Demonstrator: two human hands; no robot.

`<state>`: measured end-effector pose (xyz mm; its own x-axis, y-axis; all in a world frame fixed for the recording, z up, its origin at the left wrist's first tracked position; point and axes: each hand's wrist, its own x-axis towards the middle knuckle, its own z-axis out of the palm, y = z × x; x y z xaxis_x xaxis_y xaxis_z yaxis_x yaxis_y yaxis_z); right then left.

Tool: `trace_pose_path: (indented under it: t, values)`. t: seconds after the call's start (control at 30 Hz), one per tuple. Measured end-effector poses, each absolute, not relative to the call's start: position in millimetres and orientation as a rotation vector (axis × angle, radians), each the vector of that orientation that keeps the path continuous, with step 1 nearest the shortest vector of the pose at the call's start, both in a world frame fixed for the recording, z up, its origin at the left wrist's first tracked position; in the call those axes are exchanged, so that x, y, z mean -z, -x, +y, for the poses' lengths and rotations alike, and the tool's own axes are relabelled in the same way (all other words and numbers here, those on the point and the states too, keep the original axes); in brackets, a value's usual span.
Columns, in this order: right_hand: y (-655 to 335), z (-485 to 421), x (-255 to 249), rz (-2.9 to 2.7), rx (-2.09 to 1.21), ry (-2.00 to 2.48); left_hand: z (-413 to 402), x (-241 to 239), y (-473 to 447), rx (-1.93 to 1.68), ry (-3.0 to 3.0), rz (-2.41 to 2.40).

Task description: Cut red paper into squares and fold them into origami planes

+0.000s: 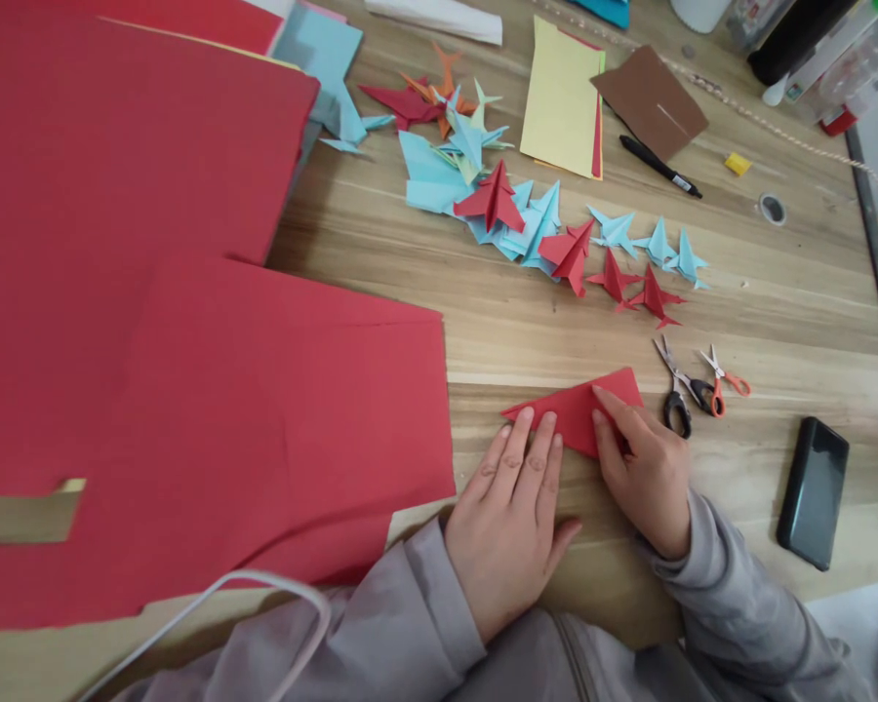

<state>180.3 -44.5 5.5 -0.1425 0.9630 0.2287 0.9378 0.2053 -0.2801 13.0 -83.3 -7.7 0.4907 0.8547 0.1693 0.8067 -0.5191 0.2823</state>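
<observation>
A small folded red paper (575,414), pointed at its left end, lies on the wooden table in front of me. My left hand (508,526) rests flat, its stretched fingers pressing the paper's lower left edge. With curled fingers, my right hand (648,473) grips the paper's right part, the index finger on top and the thumb by the lower edge. Just right of that hand lie black-handled scissors (679,385) and smaller orange-handled scissors (721,380). Large red sheets (358,390) spread out to the left of my left hand.
Several folded paper planes, red (498,200) and light blue (615,229), lie across the table's middle. Behind them are yellow paper (562,102), brown paper (651,102) and a black pen (658,166). A phone (812,492) lies at right; a white cable (263,577) crosses the lower left.
</observation>
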Motion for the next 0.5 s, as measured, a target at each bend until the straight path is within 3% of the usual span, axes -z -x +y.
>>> trace_pose_path:
  t: [0.5]
  values:
    - [-184.6, -45.7, -1.9, -2.146, -0.062, 1.772, -84.3, 9.8, -12.6, -0.372, -2.571, 1.421]
